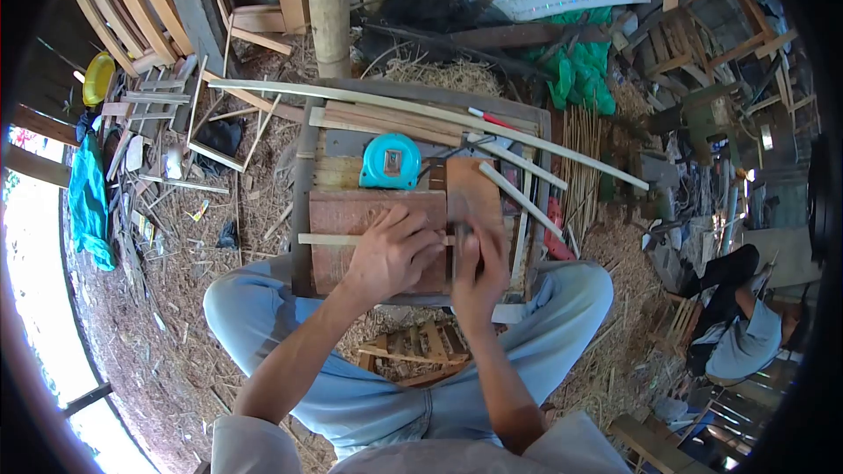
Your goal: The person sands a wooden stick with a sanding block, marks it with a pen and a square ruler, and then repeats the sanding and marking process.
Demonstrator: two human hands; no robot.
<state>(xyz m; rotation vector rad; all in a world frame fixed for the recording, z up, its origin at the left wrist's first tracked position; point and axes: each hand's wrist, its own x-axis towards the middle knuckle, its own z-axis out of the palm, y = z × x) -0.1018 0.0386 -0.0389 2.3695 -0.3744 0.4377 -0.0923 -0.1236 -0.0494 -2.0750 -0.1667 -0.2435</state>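
Note:
A thin pale wooden strip (329,240) lies crosswise on a reddish-brown board (378,208) on the low worktable. My left hand (397,250) presses the strip down, its fingers closed around it near the right end. At that end, my right hand (481,265) is curled shut and smeared by motion; I cannot tell what it grips. Just beyond its fingers is a broad, flat orange-brown piece (474,183) with a blurred lower edge. A turquoise tape measure (392,161) rests behind the board.
Long wooden strips (562,156) lie across the table's back and right, some past its edge. A red-handled tool (555,230) is at the right edge. Shavings (211,246) cover the ground. A slatted wooden piece (417,347) lies between my legs. Another person (746,338) sits far right.

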